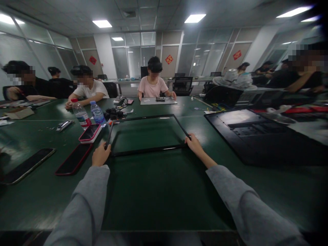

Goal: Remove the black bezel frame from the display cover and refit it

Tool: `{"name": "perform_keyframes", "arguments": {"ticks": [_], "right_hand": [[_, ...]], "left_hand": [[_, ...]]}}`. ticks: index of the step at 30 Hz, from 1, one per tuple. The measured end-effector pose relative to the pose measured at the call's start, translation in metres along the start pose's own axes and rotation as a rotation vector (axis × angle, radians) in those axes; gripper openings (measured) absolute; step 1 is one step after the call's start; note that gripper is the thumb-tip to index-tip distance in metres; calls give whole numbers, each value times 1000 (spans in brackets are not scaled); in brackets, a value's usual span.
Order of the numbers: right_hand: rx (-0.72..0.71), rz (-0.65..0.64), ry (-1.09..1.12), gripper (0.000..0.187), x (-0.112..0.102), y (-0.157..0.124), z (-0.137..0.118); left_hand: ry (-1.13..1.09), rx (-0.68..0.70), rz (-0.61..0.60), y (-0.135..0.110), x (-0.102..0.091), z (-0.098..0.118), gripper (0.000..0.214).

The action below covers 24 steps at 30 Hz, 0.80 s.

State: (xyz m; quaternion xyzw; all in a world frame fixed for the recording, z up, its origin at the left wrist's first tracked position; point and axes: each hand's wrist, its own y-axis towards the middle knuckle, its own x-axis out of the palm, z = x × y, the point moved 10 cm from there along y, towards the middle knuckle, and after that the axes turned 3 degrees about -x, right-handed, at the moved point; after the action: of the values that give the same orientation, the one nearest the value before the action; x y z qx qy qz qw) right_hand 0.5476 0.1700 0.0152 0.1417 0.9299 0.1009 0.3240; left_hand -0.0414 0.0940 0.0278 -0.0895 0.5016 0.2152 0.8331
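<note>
Between my hands is a thin black rectangular frame [151,149], its middle hollow so the green table [159,188] shows through. My left hand [101,154] is closed around its left side near the front corner. On the right side, my right hand [194,143] grips it close to the other front corner. The frame appears held slightly above the tabletop, with a shadow beneath. Just left of my left hand lies a phone with a red edge [74,159]. Behind that, another phone in a pink-red case [89,132] rests on a white box.
Two plastic bottles [98,114] stand at the back left near tangled black cables [115,112]. A dark phone [28,165] lies far left. At right is a large black panel [266,136]. Across the table sits a person in pink [153,87] with a flat board [151,101].
</note>
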Motion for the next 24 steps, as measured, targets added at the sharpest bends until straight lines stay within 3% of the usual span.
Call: {"name": "perform_keyframes", "arguments": {"ticks": [7, 24], "right_hand": [[3, 0, 1, 30, 0, -1, 0], [-5, 10, 26, 26, -2, -3, -2]], "left_hand": [[1, -6, -10, -3, -1, 3, 46], [16, 2, 1, -5, -2, 5, 47]]}}
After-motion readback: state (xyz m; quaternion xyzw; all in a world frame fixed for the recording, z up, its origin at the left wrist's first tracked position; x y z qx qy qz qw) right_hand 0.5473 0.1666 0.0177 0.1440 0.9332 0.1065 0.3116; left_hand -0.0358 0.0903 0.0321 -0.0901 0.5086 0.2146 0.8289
